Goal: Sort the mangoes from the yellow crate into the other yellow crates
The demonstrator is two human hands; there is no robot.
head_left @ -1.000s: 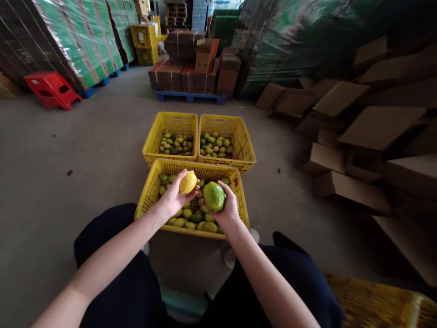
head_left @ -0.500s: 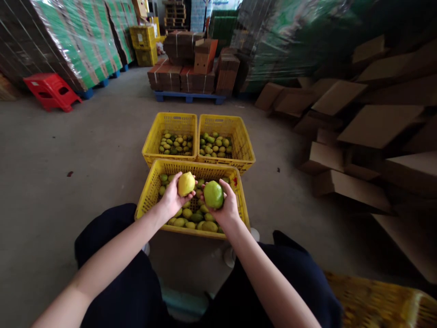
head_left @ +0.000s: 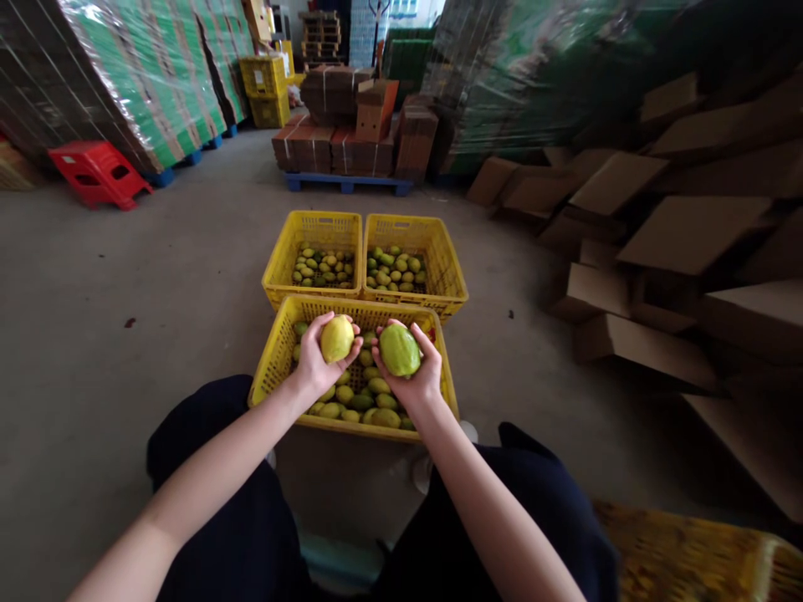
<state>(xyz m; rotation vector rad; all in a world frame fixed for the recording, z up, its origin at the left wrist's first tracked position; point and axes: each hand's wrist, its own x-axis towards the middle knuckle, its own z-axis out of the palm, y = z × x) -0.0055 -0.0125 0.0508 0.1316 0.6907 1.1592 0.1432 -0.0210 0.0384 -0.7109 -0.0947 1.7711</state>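
My left hand (head_left: 315, 358) is closed round a yellow lemon (head_left: 337, 339), its fingers curled behind the fruit. In my right hand (head_left: 421, 374) lies a larger green lemon (head_left: 400, 350), gripped between thumb and fingers. Both hands are held side by side above the near yellow crate (head_left: 355, 428), apart from each other. Green and yellowish lemons (head_left: 360, 401) cover the bottom of that crate, partly hidden by my hands and forearms.
Behind it, a left yellow crate (head_left: 271, 272) and a right yellow crate (head_left: 457, 272) hold more lemons. A red stool (head_left: 100, 174) stands far left. Cardboard boxes (head_left: 640, 343) pile up on the right. Bundled cartons sit on a blue pallet (head_left: 348, 184) further back.
Both lemons have turned in my hands and show other sides. My left hand has shifted slightly left, and my right hand slightly right, so the fruits are a little further apart.
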